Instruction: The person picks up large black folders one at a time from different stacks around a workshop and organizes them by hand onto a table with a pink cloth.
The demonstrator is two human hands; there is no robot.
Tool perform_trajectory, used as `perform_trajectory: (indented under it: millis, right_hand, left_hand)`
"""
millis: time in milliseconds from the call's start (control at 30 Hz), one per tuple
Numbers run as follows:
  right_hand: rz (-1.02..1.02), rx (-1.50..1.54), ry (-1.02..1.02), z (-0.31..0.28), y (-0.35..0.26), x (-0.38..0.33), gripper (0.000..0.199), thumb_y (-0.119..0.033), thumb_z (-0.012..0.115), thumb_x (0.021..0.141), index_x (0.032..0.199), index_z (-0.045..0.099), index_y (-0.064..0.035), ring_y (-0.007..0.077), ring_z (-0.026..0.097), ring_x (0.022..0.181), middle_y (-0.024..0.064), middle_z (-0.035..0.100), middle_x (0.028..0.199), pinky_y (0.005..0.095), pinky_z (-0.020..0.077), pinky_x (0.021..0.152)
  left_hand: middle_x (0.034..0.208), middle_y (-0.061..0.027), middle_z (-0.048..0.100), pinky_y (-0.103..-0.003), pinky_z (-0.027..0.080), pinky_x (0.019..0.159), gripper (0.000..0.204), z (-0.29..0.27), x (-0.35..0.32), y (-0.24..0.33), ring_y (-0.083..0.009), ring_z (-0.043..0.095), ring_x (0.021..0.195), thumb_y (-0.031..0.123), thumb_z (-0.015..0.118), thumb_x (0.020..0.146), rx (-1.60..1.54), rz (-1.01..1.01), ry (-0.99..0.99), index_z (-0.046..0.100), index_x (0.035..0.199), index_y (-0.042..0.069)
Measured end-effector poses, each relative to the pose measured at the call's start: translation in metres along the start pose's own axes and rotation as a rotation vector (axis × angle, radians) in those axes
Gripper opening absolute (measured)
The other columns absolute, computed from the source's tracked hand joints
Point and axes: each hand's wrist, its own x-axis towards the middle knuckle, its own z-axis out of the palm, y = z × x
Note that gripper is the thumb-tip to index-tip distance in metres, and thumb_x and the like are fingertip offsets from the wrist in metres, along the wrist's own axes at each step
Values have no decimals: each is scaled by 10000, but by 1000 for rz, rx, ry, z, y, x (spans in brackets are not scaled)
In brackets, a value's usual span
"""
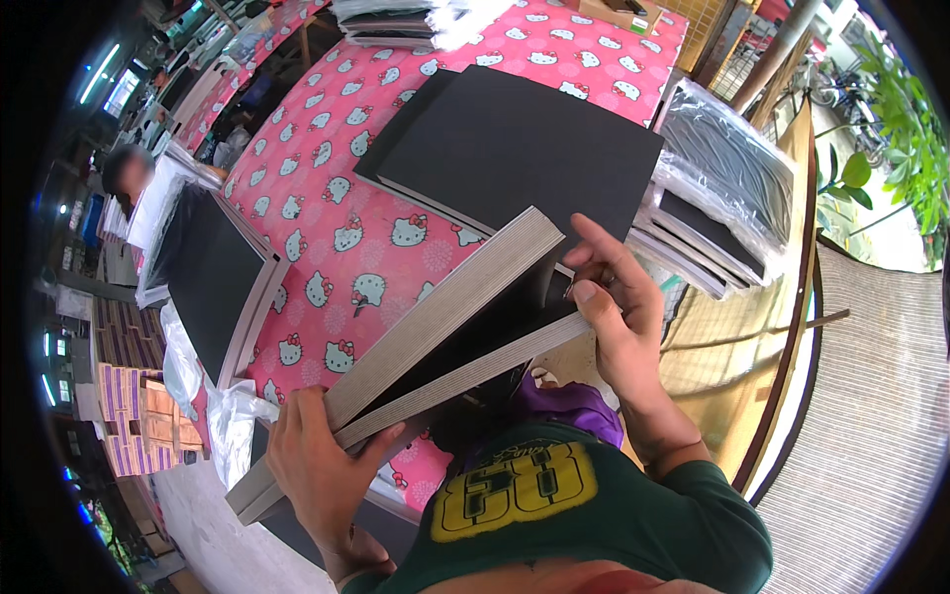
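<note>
A stack of black boards (515, 307) with layered grey edges stands tilted in front of me, parted into two bundles with a dark gap between them. Around its lower left end my left hand (315, 460) is closed, thumb on the near bundle and fingers on the far side. My right hand (618, 307) is at the other end. Its thumb and a bent finger close on board ends there, while the index finger sticks out beside the far bundle. Behind lies a pile of large black boards (524, 139) on the pink patterned tablecloth (327, 238).
Plastic-wrapped boards (727, 178) sit at the table's right edge. More black boards (208, 277) with clear plastic are at the left, near another person (129, 173). Stacked strips (129, 416) stand farther left. A brown carton (623, 15) is at the back. Leafy plants (891, 119) show at right.
</note>
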Motion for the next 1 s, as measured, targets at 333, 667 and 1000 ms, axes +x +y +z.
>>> perform_trajectory:
  millis: [333,667,1000]
  right_hand:
    - [-28,-155,-153,-11,0,2,467,-30,517,874,1338,506,21,60,435,766,69,572,1069,207,394,694]
    - [8,-94,-150,-12,0,0,447,-50,529,882,1323,507,28,52,431,756,60,578,1077,200,389,688]
    - [37,5,-168,-12,4,4,452,-67,546,882,1317,478,35,51,447,784,69,580,1082,203,398,706]
  left_hand:
    - [788,-107,517,-454,439,653,763,-1,-1,0,-310,589,760,696,732,626,7,-12,-21,493,962,53]
    - [793,-110,522,-460,441,662,759,-2,-2,1,-316,592,775,670,752,612,-1,-10,-18,497,970,51]
    - [801,-110,529,-460,439,672,748,-2,-2,1,-321,595,787,647,765,608,4,-23,-26,505,984,55]
